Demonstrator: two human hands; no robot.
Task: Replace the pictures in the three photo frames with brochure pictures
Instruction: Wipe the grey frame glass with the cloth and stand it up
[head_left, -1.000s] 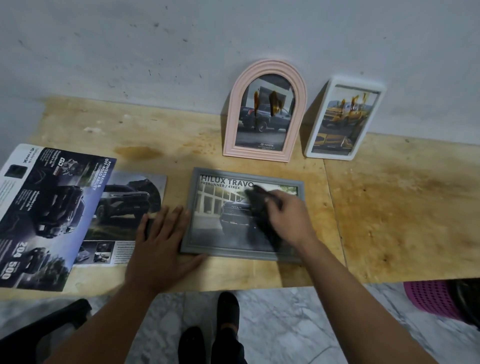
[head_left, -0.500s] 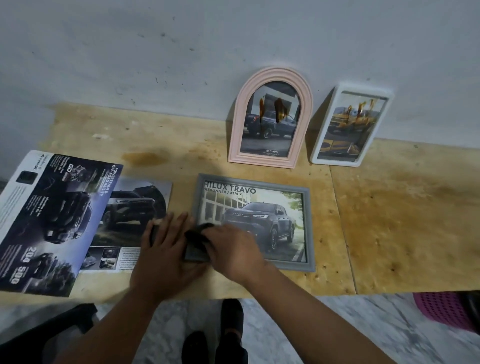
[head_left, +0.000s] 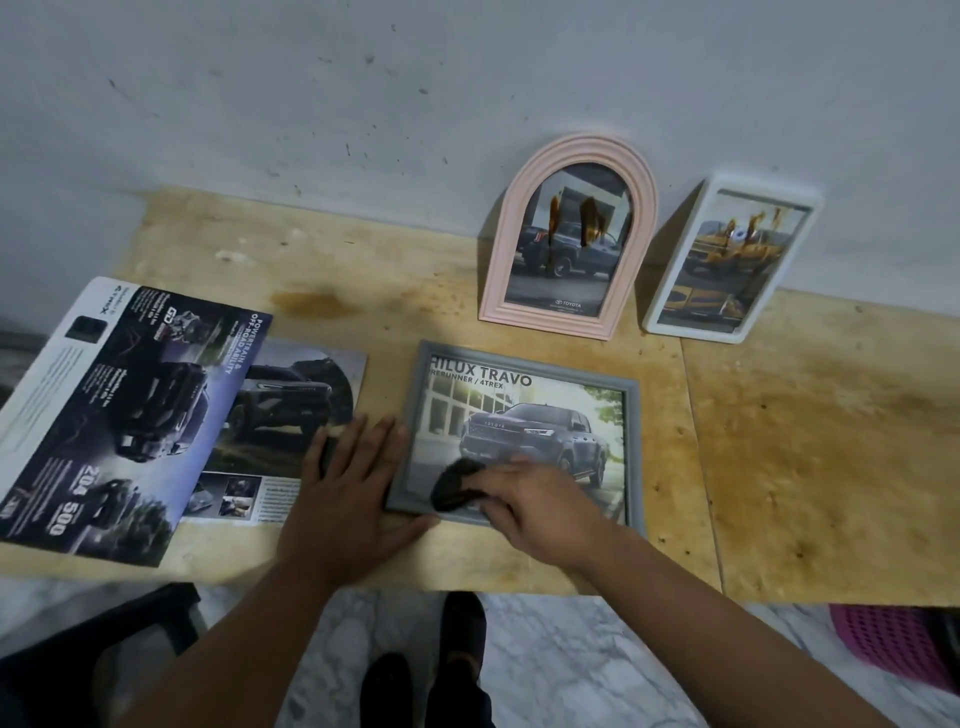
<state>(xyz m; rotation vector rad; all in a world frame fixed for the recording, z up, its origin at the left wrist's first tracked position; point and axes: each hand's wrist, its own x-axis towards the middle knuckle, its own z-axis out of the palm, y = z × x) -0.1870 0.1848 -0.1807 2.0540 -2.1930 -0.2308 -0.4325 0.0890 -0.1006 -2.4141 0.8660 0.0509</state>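
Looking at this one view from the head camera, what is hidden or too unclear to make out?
- Dark object under the right hand: blurred, maybe a cloth.
- Grey frame, lower left corner: covered by both hands.
- Loose car page: overlapped by the brochure and left hand.
- Brochure small print: too small.
- Pink basket: cut off at the right edge.

Grey frame (head_left: 519, 358) flat on the wooden table (head_left: 805, 441), pickup picture inside. Left hand (head_left: 348, 499) pressed flat at its left edge; right hand (head_left: 535, 501) gripping a dark cloth (head_left: 452, 483) (slightly blurred) on the glass. Pink arched frame (head_left: 569, 156) and white frame (head_left: 810, 197) leaning against the wall. Brochure (head_left: 104, 410) lying at left.
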